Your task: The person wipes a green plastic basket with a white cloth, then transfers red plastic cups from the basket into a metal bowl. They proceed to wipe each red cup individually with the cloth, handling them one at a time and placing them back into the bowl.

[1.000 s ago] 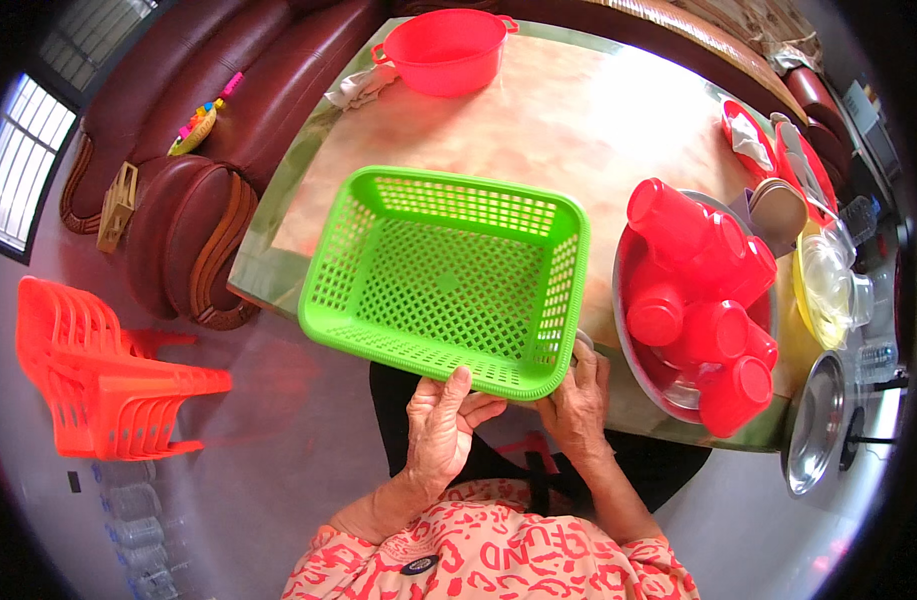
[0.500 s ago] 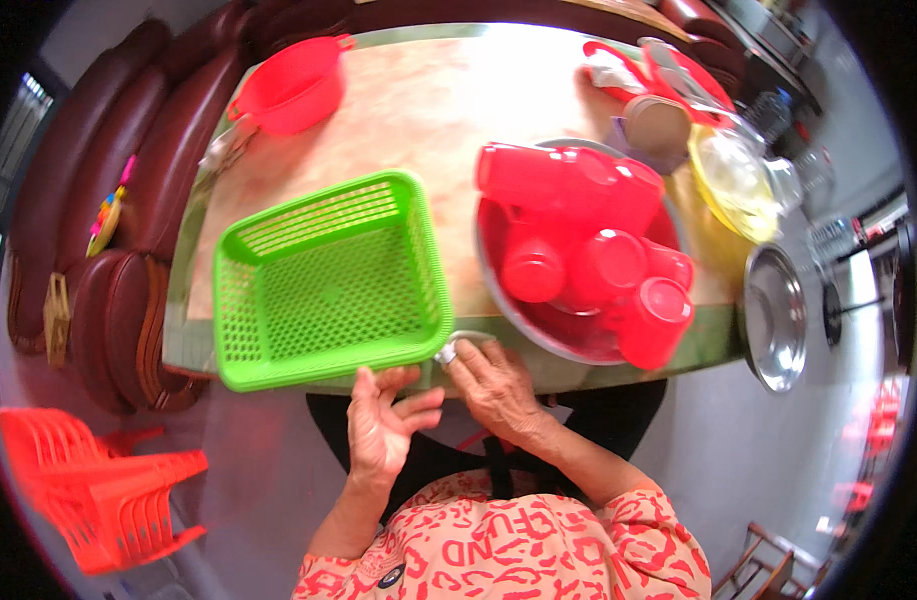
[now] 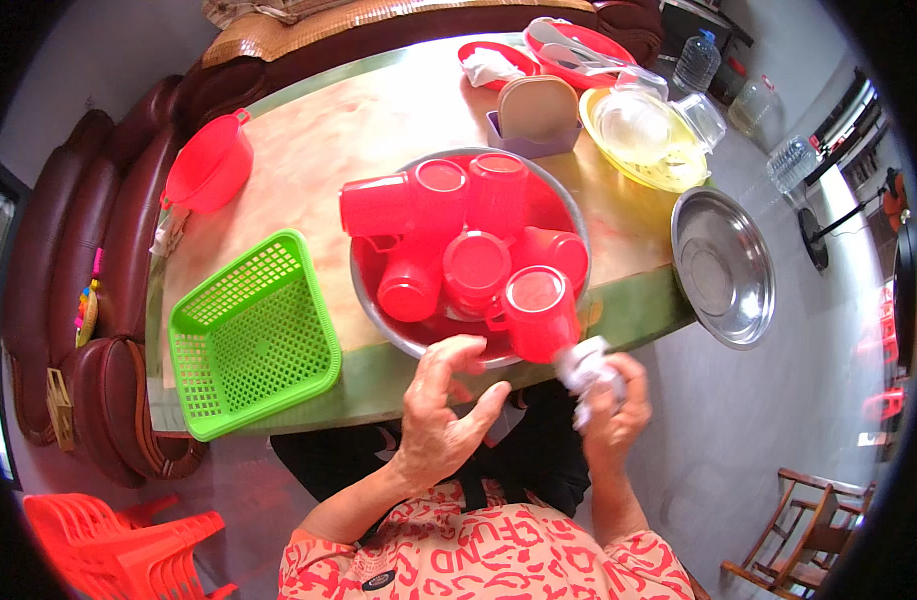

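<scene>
My right hand point(image 3: 618, 408) is closed on a crumpled white cloth point(image 3: 590, 372), just below the nearest red mug. Several red plastic mugs point(image 3: 476, 265) are piled in a wide metal basin point(image 3: 359, 283) with a red inside. The nearest mug point(image 3: 538, 310) leans over the basin's front rim, its round base facing up. My left hand point(image 3: 443, 410) is at the front rim, thumb and fingers apart, with nothing in it. To its left, a green perforated basket point(image 3: 323, 375) stands at the table's front edge with nothing inside.
A red basin point(image 3: 213, 165) stands far left on the table point(image 3: 308, 125). At the back right are red trays, a purple holder point(image 3: 553, 142) and a yellow basin point(image 3: 628, 172). A metal bowl point(image 3: 723, 265) sits at the right edge. Red chairs point(image 3: 128, 540) stand at lower left.
The view has turned right, so the table's things sit further left. My right hand has moved from beside the basket to the nearest mug with the cloth; my left hand has come to the basin.
</scene>
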The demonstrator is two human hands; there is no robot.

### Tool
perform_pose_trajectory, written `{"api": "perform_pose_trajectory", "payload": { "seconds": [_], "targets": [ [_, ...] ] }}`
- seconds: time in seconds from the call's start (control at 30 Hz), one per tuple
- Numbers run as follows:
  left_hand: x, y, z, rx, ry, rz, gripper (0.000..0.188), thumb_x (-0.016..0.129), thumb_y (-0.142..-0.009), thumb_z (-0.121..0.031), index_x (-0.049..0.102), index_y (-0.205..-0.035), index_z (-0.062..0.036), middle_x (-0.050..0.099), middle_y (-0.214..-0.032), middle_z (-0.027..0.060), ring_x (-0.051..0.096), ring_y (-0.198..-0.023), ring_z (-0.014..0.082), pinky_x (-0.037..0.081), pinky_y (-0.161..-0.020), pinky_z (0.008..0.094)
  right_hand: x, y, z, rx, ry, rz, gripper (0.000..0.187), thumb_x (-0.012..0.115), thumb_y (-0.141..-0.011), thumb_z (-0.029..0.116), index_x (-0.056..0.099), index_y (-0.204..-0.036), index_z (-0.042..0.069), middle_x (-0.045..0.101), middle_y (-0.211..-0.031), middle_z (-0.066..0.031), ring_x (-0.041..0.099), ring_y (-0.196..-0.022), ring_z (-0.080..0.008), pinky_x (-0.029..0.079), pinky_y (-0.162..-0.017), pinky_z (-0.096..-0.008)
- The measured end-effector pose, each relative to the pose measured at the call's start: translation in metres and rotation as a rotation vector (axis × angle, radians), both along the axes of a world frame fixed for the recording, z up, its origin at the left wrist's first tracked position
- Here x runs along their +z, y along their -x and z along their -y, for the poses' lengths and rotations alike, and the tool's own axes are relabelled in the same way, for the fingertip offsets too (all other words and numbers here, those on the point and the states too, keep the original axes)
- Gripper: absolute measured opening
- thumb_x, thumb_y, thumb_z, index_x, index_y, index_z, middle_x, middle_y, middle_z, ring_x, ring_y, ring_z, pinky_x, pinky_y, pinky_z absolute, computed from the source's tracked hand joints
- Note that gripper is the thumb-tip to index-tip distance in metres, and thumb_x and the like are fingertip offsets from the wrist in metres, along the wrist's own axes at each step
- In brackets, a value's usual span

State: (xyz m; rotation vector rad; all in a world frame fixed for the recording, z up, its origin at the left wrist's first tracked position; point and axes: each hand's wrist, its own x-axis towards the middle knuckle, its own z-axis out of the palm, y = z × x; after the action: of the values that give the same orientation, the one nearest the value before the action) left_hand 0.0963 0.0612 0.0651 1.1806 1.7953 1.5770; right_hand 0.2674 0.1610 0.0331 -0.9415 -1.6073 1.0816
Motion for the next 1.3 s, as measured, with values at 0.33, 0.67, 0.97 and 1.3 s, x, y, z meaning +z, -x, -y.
{"api": "perform_pose_trajectory", "payload": {
  "seconds": [0.33, 0.67, 0.97, 1.3],
  "targets": [
    [-0.009, -0.030, -0.040, 0.160, 0.020, -0.085, 0.074, 0.080, -0.074, -0.015, 0.039, -0.134, 0.0011, 0.045, -0.122, 0.0166, 0.049, -0.112, 0.0260, 0.044, -0.092, 0.0358, 0.006, 0.018, -0.049, 0.340, -0.050, 0.030, 0.039, 0.065, -0.082, 0.001, 0.057, -0.120, -0.003, 0.060, -0.116, -0.0208, 0.061, -0.104, -0.0289, 0.048, -0.088, -0.0350],
    [0.000, -0.022, 0.005, 0.244, -0.017, -0.252, 0.075, 0.084, -0.066, -0.015, 0.043, -0.128, -0.0023, 0.046, -0.123, 0.0108, 0.045, -0.115, 0.0262, 0.037, -0.101, 0.0394, 0.016, 0.023, -0.002, 0.420, -0.341, -0.141, 0.039, 0.066, -0.075, -0.004, 0.058, -0.113, -0.002, 0.059, -0.112, -0.0212, 0.062, -0.090, -0.0304, 0.050, -0.080, -0.0366],
    [-0.022, -0.005, 0.075, 0.029, -0.288, 0.947, 0.075, 0.061, -0.085, -0.047, 0.038, -0.137, 0.0018, 0.048, -0.133, 0.0185, 0.051, -0.122, 0.0280, 0.043, -0.101, 0.0420, 0.040, 0.065, 0.050, 0.577, -0.708, -0.079, 0.038, 0.065, -0.070, -0.001, 0.063, -0.107, 0.002, 0.062, -0.102, -0.0136, 0.055, -0.088, -0.0298, 0.045, -0.078, -0.0386],
    [-0.023, -0.003, 0.095, 0.106, -0.321, 0.692, 0.080, 0.080, -0.074, -0.039, 0.039, -0.131, -0.0008, 0.054, -0.119, 0.0083, 0.054, -0.108, 0.0159, 0.046, -0.094, 0.0320, 0.030, 0.102, 0.054, 0.842, 0.151, -0.227, 0.027, 0.053, -0.090, -0.001, 0.059, -0.117, -0.001, 0.057, -0.117, -0.0166, 0.056, -0.109, -0.0247, 0.042, -0.095, -0.0325]
  ]
}}
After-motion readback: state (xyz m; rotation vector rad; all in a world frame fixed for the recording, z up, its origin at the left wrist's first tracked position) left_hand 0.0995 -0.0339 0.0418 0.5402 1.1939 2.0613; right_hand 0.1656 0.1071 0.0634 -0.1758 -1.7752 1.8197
